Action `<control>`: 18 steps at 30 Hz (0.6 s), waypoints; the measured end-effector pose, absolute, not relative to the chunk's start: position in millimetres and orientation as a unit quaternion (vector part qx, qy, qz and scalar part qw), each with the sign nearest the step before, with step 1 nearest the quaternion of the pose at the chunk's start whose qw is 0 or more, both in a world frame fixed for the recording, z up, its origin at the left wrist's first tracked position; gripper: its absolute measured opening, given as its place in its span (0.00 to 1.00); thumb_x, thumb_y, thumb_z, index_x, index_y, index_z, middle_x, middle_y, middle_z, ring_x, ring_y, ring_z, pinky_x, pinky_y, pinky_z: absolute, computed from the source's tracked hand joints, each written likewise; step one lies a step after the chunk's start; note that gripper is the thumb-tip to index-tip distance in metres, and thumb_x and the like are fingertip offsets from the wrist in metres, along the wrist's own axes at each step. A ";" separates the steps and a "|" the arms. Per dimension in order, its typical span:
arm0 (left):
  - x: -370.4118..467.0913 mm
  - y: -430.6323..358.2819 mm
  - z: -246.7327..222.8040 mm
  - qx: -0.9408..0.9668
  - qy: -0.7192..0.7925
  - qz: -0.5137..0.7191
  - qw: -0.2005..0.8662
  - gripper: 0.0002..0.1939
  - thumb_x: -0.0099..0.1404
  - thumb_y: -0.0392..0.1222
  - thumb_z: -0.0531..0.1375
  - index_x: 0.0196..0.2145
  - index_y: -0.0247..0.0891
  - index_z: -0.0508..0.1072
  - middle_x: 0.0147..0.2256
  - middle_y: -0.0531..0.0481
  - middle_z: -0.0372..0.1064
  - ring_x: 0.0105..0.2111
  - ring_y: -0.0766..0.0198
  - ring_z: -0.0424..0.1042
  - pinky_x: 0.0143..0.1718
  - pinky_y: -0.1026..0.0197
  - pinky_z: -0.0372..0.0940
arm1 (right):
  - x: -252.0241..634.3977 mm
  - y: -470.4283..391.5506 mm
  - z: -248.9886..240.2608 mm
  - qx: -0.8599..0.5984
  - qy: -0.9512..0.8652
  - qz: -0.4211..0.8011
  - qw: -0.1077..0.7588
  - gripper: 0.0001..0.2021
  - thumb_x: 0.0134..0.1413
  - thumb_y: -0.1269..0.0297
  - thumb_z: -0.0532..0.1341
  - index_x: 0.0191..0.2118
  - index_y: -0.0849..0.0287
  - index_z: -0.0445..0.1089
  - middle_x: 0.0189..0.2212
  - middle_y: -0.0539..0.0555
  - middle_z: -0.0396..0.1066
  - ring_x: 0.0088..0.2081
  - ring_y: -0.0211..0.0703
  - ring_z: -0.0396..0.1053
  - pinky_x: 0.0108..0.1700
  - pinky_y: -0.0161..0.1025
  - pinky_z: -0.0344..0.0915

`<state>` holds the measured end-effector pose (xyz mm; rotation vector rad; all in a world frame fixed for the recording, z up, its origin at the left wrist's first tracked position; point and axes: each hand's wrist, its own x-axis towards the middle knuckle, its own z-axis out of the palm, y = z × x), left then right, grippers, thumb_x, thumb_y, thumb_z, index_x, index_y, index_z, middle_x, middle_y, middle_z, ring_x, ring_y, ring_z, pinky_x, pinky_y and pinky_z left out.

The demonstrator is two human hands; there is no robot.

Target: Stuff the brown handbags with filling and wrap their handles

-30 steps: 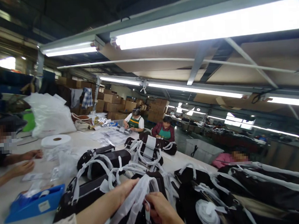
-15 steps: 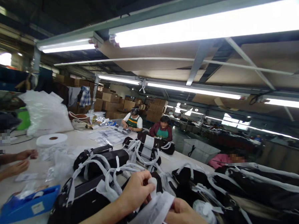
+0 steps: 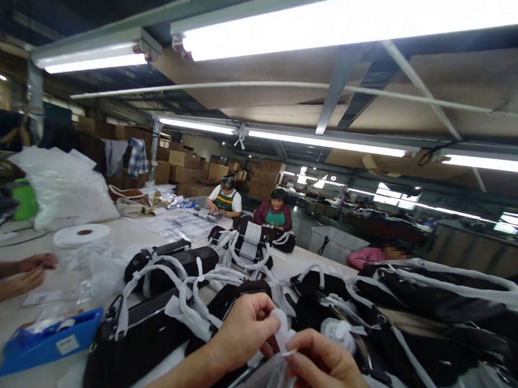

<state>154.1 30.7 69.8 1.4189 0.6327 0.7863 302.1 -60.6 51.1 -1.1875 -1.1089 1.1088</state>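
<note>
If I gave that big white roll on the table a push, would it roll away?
Probably not: the white roll lies flat on its side, so it would more likely slide. It probably wouldn't tip easily either, looking wide and low.

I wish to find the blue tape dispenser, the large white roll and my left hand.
Blue tape dispenser (image 3: pixel 47 348): head view, on its blue side.
Large white roll (image 3: pixel 66 236): head view, on its flat top.
Left hand (image 3: pixel 245 327): head view, on the back of the hand.
</note>
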 end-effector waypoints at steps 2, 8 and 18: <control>152.5 28.8 70.3 0.623 0.280 0.341 0.646 0.10 0.51 0.45 0.60 0.28 0.37 0.66 0.19 0.56 0.66 0.18 0.69 0.67 0.18 0.67 0.65 | 299.9 -57.2 53.1 -0.520 -0.491 0.434 0.547 0.22 0.43 0.44 0.71 0.29 0.59 0.72 0.17 0.46 0.66 0.16 0.29 0.57 0.19 0.29 0.54; 145.5 23.1 73.3 0.645 0.276 0.358 0.616 0.06 0.56 0.43 0.57 0.30 0.37 0.66 0.20 0.55 0.67 0.20 0.66 0.70 0.21 0.67 0.65 | 295.3 -49.4 61.3 -0.582 -0.494 0.432 0.480 0.26 0.45 0.36 0.66 0.26 0.59 0.68 0.14 0.46 0.64 0.13 0.29 0.53 0.16 0.29 0.50; 128.8 8.8 70.6 0.772 0.262 0.390 0.429 0.08 0.67 0.39 0.53 0.31 0.39 0.67 0.23 0.57 0.65 0.24 0.69 0.65 0.26 0.67 0.56 | 288.9 -39.2 59.1 -0.573 -0.483 0.452 0.484 0.30 0.39 0.32 0.67 0.25 0.59 0.65 0.12 0.46 0.66 0.14 0.31 0.59 0.17 0.29 0.58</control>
